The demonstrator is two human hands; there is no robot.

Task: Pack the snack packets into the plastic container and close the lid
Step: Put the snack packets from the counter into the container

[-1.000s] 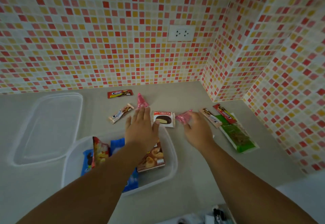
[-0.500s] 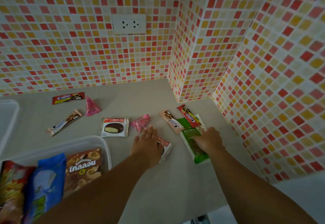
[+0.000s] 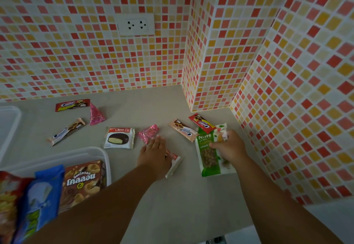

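While left hand (image 3: 153,156) rests flat, fingers straight, on a white-red choco pie packet (image 3: 174,164), right hand (image 3: 229,146) fingers pinch green plastic nuts packet (image 3: 207,155) on grey bench (image 3: 172,205), right of centre.

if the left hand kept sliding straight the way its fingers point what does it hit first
Most likely the small pink packet: the left hand points up and slightly right, its fingertips already at that packet's edge. Beyond it lies bare counter.

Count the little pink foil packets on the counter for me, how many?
2. One pink packet lies near the back wall beside a red wafer bar; the other pink packet sits just beyond the left hand. Others may be hidden.
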